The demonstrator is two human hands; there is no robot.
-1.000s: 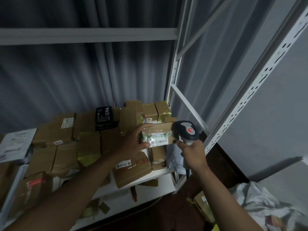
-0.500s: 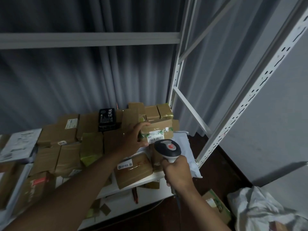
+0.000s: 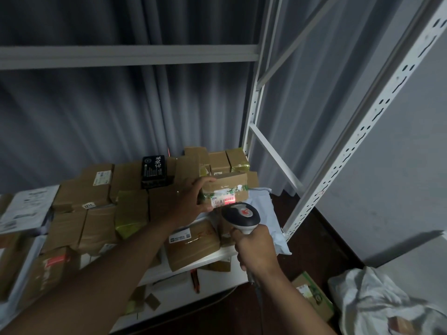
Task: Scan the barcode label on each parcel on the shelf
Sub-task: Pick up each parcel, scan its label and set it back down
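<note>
My left hand (image 3: 187, 201) grips a small brown parcel (image 3: 229, 183) by its left end, holding it above the shelf with its white barcode label (image 3: 222, 201) facing me. A red scan light glows on that label. My right hand (image 3: 256, 247) grips the handle of a grey-and-white barcode scanner (image 3: 242, 216), whose head points up at the label from just below it. Several brown cardboard parcels (image 3: 96, 204) lie packed on the white shelf (image 3: 217, 256).
A black box (image 3: 154, 170) stands among the parcels at the back. A white poly mailer (image 3: 263, 213) lies at the shelf's right end. White perforated uprights (image 3: 358, 141) frame the rack. On the dark floor sit a green-printed box (image 3: 312, 296) and a white bag (image 3: 387, 308).
The scanner has come from the parcel's right side to just below its label. A red scan light now shows on the label. My left hand holds the parcel as before.
</note>
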